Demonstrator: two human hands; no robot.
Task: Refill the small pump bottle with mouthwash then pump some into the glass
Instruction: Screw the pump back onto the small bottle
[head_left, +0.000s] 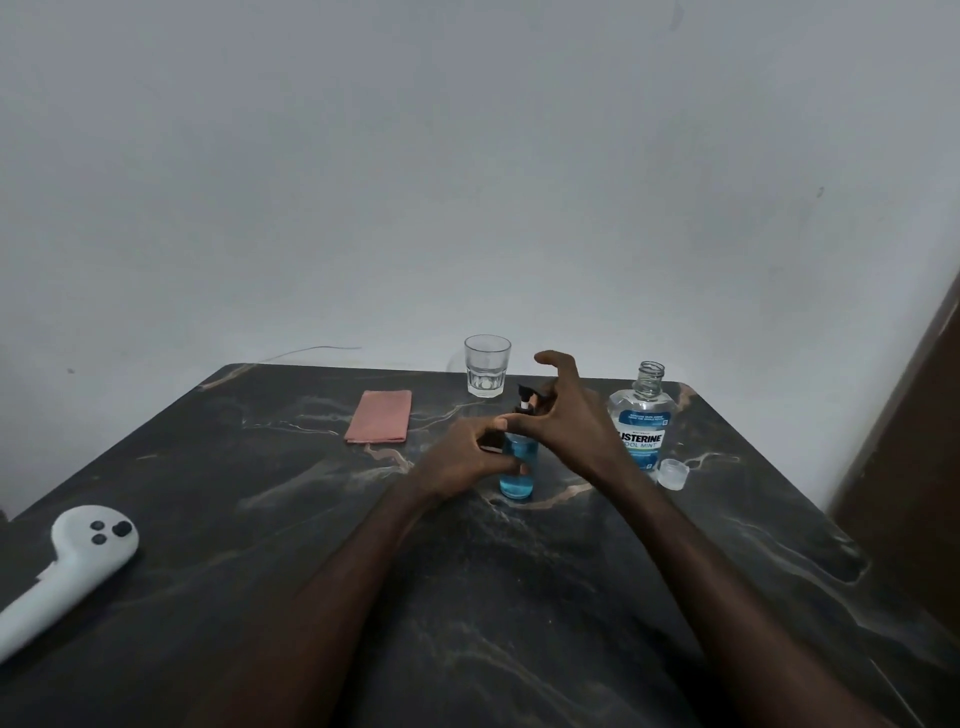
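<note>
Left hand (460, 460): wrapped around the body of the small pump bottle (517, 467), fingers closed on it, pinning it upright on the table (623, 597).
Right hand (563, 415): up at the bottle's neck, thumb and lower fingers pinched at the collar under the black pump head (527, 397), index finger lifted free and curled in the air.
Pump bottle: mid-table, blue mouthwash showing through the lower part, nozzle pointing left.
Glass (487, 365): upright behind the pump bottle, near the far edge, apart from it; whether anything is in it I cannot tell.
Mouthwash bottle (644, 421): standing just right of the right hand, mouth uncapped.
Cap (673, 473): lying on the table just beside the big bottle's base, on its right.
Pink cloth (379, 417): folded flat, left of the glass.
White controller (62, 566): lying at the near left edge, well apart from everything else.
</note>
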